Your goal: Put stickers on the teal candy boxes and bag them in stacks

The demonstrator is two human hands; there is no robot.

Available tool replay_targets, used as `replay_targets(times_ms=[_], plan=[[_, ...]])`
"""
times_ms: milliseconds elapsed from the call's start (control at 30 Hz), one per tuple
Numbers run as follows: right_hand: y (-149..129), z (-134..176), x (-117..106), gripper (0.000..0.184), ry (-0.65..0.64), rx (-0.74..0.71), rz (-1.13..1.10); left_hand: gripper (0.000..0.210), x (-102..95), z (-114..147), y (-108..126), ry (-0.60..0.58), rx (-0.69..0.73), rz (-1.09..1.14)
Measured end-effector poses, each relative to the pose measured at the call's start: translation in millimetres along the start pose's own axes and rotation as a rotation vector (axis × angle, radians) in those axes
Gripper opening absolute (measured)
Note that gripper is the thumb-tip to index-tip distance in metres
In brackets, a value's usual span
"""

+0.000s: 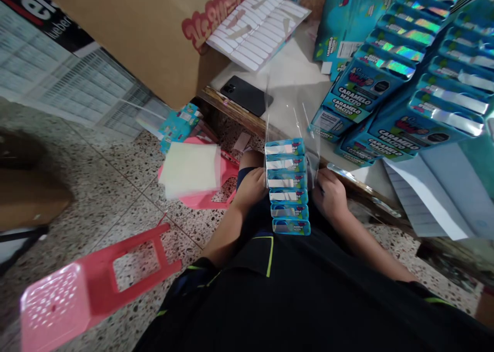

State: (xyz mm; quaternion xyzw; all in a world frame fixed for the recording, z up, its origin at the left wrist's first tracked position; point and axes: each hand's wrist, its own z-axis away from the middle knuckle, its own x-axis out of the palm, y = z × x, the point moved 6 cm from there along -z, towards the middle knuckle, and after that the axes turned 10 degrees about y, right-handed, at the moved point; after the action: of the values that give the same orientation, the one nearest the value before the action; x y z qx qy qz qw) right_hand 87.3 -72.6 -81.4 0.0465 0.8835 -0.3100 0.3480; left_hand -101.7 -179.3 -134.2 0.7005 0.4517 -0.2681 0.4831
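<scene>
"Turquoise candy packs [289, 181], six in a single column, sit inside a clear plastic bag [291, 128] between a person's two bare hands, over the lap and short of a worn table edge."

"And the grip?"

"Left hand [250, 187] curled at the bag's left edge, right hand [331, 191] curled at its right edge. Fingertips are hidden, so whether either is clamped on the plastic, I cannot tell."

"Which way does the bag lie?"

"Its unfilled upper part stretches forward toward the white tabletop [304, 53], where a dark phone [247, 95] rests near the edge, just left of the plastic."

"What stands at right?"

"Stacked turquoise boxes [355, 92] printed 'Caramelo Macizo', with white papers [432, 192] jutting out below them."

"Left of the scene?"

"Large brown carton [127, 28] with red lettering, a lined sheet [262, 28] beside it. Lower down, pale sheets [193, 169] are piled on pink plastic, and a reddish-pink plastic stool [98, 290] occupies the speckled floor [127, 203]."
</scene>
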Motion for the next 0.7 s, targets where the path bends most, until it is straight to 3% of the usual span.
replay_targets(times_ms=[267,433,700], plan=[[-12,30,-13,0.031,-0.068,0.025,-0.036,0.017,-3.1,31,21,-0.072,0.039,-0.024],[-14,41,-17,0.042,-0.085,0.016,-0.066,0.018,-4.8,47,31,-0.053,0.054,-0.031],[-14,50,-18,0.041,-0.105,-0.023,-0.075,0.017,-0.8,57,40,-0.014,0.124,-0.045]])
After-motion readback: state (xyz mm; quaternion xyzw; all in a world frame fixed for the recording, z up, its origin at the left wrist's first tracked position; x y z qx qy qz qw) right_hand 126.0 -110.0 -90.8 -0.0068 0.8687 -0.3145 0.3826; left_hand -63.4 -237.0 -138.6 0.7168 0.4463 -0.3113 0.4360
